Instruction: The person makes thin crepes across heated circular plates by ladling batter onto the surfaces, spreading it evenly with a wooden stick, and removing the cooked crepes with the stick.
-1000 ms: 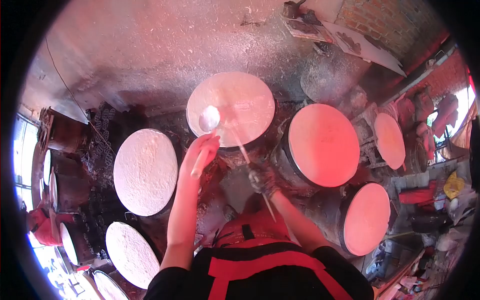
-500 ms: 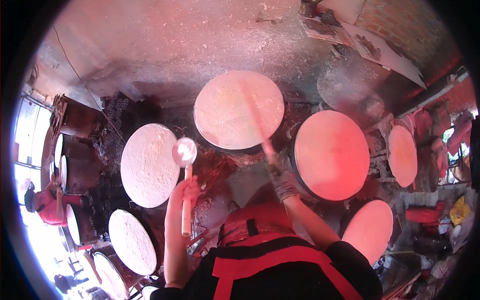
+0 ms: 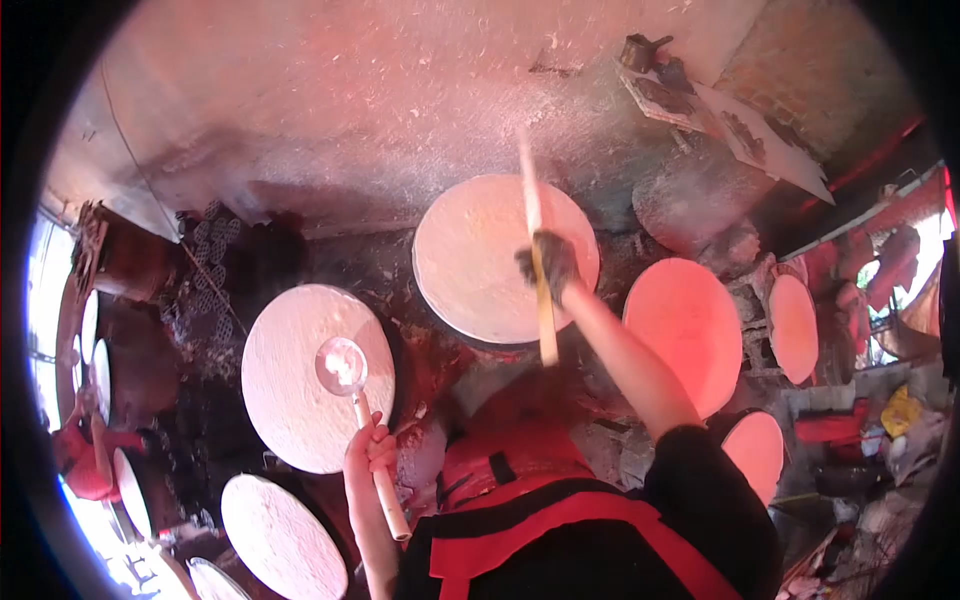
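Note:
My left hand (image 3: 371, 446) is closed around the wooden handle of a ladle (image 3: 341, 368), whose round bowl has something white and shiny in it. The bowl appears over the left round griddle (image 3: 280, 400), which is covered with a pale, bumpy layer. On my right hand (image 3: 550, 265) is a dark glove. Its fingers grip a long wooden stick (image 3: 531, 190), which slants up past the far rim of the central round griddle (image 3: 470, 260). A pale layer covers that griddle too. Whether the stick touches it I cannot tell.
More pale-topped rounds stand to the right (image 3: 685, 340) and lower left (image 3: 283, 540). A board (image 3: 755, 140) with a dark pot (image 3: 640, 52) is at the upper right. Another person (image 3: 85, 455) in red is at the far left. A stained wall rises behind.
My right hand has moved up and forward over the central round, and the stick stands more upright. The ladle now overlaps the left round. The whole view has shifted slightly.

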A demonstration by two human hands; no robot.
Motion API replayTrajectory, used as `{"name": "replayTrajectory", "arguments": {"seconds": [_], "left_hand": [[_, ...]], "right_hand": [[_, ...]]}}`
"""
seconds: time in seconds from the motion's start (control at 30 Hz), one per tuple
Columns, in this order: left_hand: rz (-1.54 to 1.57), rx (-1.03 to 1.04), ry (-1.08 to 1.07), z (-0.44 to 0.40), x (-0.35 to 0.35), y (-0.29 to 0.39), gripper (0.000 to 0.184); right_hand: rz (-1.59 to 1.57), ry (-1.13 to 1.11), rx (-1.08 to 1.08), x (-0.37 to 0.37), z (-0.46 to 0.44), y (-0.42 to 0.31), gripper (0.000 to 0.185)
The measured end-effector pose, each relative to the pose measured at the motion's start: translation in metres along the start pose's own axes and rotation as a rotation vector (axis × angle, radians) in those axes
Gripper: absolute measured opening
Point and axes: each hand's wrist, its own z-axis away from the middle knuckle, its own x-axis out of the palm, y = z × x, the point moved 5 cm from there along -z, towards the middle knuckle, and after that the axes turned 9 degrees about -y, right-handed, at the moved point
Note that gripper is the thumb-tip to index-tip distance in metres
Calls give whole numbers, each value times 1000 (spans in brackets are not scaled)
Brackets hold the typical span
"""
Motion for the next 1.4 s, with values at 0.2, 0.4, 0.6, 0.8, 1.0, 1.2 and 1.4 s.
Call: {"name": "replayTrajectory", "arguments": {"seconds": [0.2, 0.4, 0.6, 0.8, 1.0, 1.2, 1.4], "left_hand": [[-191, 46, 7, -14, -3, 57, 23], [-215, 80, 34, -20, -3, 94, 24], [-80, 42, -18, -34, -5, 108, 25], [-175, 23, 29, -30, 6, 118, 26], [-304, 57, 130, -18, 7, 113, 25], [-373, 89, 165, 12, 8, 89, 27], [-342, 42, 140, 35, 3, 32, 27]], "right_hand": [[248, 601, -70, 13, -139, -31, 24], [2308, 1300, -197, 98, -204, 34, 20], [750, -15, 79, 169, -144, 100, 18], [667, -86, 95, 201, 5, 136, 38], [1180, 100, -276, 148, 10, 215, 48], [1327, 1, -85, 114, -19, 248, 42], [584, -155, -152, -12, 103, 360, 42]]}}
